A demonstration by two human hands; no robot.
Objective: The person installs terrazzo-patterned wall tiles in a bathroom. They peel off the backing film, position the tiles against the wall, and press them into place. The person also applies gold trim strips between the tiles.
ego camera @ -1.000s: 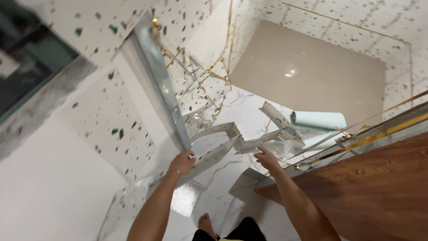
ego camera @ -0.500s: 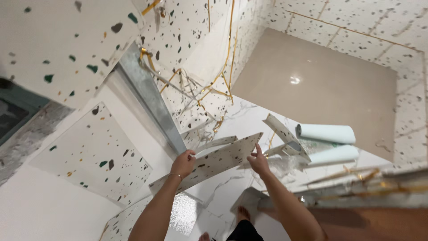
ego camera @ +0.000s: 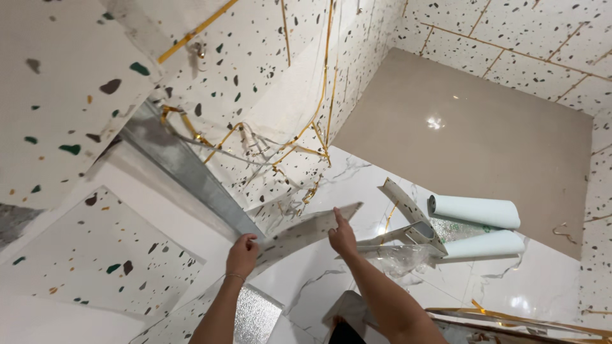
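1. The left hand was seen closed around the lower left end of a long speckled panel strip, the fingers curled over its edge and the thumb hidden behind it.
2. The right hand was laid against the strip's upper right part, fingers loosely open, the index finger stretched up along the strip toward its far tip; no full grip could be made out there.
3. The strip was held slantwise in the air between the two hands, above the white marbled floor and in front of the speckled wall panels with gold trim lines.
4. To the right of the hands, two pale rolls were lying side by side on the floor, just beside a bent offcut and some clear plastic wrap.
5. Compared with half a second earlier, the strip was seen lower and at a flatter slant, the right hand had been shifted up along it, and the view had been turned, so the rolls sat lower in the frame.
6. Both forearms were cut off by the lower edge; the underside of the strip and the left thumb were hidden, and the tangled gold strips by the wall were hard to tell apart.
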